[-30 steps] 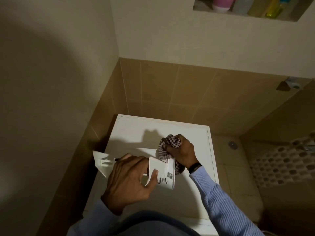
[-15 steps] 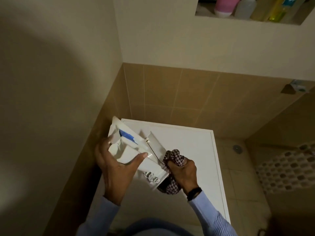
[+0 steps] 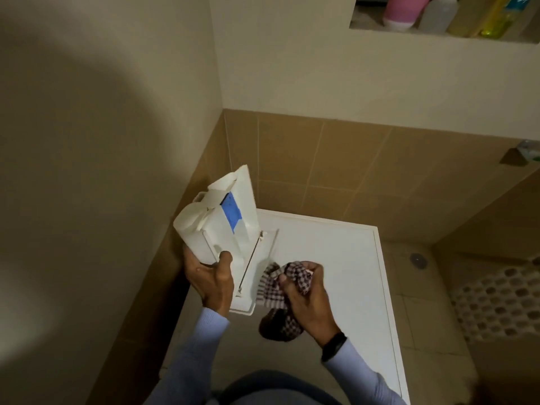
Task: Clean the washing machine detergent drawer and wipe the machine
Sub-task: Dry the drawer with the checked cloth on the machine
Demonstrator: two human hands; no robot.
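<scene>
Far left of the frame we have a smooth painted wall (image 3: pixel 87 171), matte and deep in shadow. Moving in, there's the left hand (image 3: pixel 211 276) gripping the detergent drawer (image 3: pixel 233 238) just left of centre: thumb curled across its front, the other fingers wrapped round behind. The drawer is white moulded plastic, long and boxy. It is held on end and leans a little left, with rounded chambers at its upper end and a glossy blue insert (image 3: pixel 230 213) in one compartment. A thin metal rod (image 3: pixel 251 264) runs down its right side. We can read no lettering on it from here. Its lower end sits over the left edge of the washing machine (image 3: pixel 336 258); whether it touches the lid, we cannot tell.

Just beside the drawer comes the checked cloth (image 3: pixel 274 290), soft woven fabric in dark and white squares. It is bunched in the right hand (image 3: pixel 306 299), fingers curled tight into the folds, a tail hanging below. We see a dark wristband (image 3: pixel 333 344) and a pale blue sleeve (image 3: pixel 359 378).

The machine lid is flat, white and rimmed, with tan square tiles (image 3: pixel 350 171) behind it. Lower right there's a round floor drain (image 3: pixel 418 260) and pebble mosaic (image 3: pixel 496 302). Upper right, a wall niche (image 3: pixel 438 39) holds a pink bottle (image 3: pixel 404 10), a translucent bottle (image 3: pixel 436 14) and a yellow bottle (image 3: pixel 496 19). The yellow one's teal label is cut off by the frame, so it's unreadable.
</scene>
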